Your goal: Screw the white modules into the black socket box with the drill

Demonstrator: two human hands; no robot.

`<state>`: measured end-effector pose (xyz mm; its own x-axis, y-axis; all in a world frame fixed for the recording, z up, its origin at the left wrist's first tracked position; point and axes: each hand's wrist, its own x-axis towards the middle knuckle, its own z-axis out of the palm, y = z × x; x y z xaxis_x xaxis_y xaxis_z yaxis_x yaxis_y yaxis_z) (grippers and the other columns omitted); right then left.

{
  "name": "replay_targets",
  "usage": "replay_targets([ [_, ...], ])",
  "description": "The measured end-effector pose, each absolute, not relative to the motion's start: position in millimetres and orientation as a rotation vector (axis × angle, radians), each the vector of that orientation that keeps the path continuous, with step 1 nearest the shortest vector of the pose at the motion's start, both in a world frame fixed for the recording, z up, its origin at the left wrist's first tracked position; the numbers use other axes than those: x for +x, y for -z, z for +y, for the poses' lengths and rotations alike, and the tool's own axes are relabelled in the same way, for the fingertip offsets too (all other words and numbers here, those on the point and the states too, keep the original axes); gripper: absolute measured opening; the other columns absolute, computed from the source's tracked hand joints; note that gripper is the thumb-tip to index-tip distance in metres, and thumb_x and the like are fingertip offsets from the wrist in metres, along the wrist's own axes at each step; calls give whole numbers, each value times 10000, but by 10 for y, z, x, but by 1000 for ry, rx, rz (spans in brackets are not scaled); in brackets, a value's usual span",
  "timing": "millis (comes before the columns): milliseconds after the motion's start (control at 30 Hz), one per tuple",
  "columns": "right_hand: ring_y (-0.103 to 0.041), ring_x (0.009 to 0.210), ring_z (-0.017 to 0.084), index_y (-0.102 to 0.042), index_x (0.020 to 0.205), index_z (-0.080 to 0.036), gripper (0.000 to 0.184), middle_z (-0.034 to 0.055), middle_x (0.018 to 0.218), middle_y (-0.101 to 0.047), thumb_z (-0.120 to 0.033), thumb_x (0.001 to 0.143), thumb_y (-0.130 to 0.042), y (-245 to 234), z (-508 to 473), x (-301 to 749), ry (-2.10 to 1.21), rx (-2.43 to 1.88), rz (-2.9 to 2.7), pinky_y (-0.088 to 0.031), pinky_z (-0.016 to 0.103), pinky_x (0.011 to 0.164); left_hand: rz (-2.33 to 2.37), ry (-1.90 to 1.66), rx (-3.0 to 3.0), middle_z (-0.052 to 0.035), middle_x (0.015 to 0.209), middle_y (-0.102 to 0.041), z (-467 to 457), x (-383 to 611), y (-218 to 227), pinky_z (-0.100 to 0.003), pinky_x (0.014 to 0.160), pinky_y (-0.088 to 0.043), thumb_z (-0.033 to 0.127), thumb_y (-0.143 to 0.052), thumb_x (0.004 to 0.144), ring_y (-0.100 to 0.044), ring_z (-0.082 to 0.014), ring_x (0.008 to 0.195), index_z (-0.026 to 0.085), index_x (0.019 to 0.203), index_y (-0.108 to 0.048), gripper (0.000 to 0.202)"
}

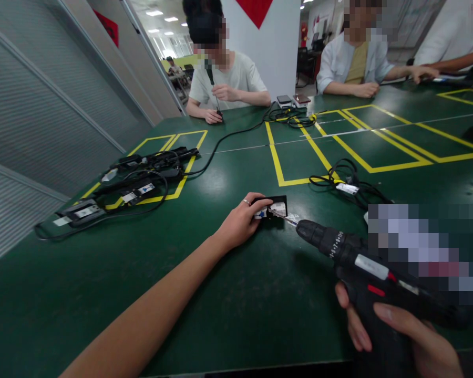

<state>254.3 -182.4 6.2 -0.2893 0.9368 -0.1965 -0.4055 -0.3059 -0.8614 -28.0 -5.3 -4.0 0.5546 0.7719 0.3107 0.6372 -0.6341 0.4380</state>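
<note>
My left hand (242, 220) grips a small black boxy device (280, 201) with white labels, holding it against the green table. Its fingers wrap over the left end, so that part is hidden. In my right hand (410, 336) is a black cordless drill (339, 247), the fingers closed around its handle. A thin bit (284, 217) runs from the chuck to the labelled face of the device. Whether the tip sits in a screw or hole is too small to tell.
Black cabled devices (142, 181) lie on the left of the green table (220, 315). A coiled cable (345, 178) rests beyond the drill. Yellow tape (278, 163) marks rectangles. Across the table, a person (230, 79) holds a screwdriver (209, 73); another person (355, 63) sits right.
</note>
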Motion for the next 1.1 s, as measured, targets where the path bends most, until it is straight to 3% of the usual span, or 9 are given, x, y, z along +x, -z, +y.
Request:
replay_targets([
  [1100, -568, 519, 190, -673, 933, -151, 275, 64, 609, -674, -311, 856, -463, -80, -1837, 2527, -1775, -896, -812, -445, 326, 554, 1155, -713, 2522, -62, 1291, -411, -55, -292, 34, -455, 1003, -455, 36, -479, 793, -478, -222, 1160, 276, 1285, -443, 549],
])
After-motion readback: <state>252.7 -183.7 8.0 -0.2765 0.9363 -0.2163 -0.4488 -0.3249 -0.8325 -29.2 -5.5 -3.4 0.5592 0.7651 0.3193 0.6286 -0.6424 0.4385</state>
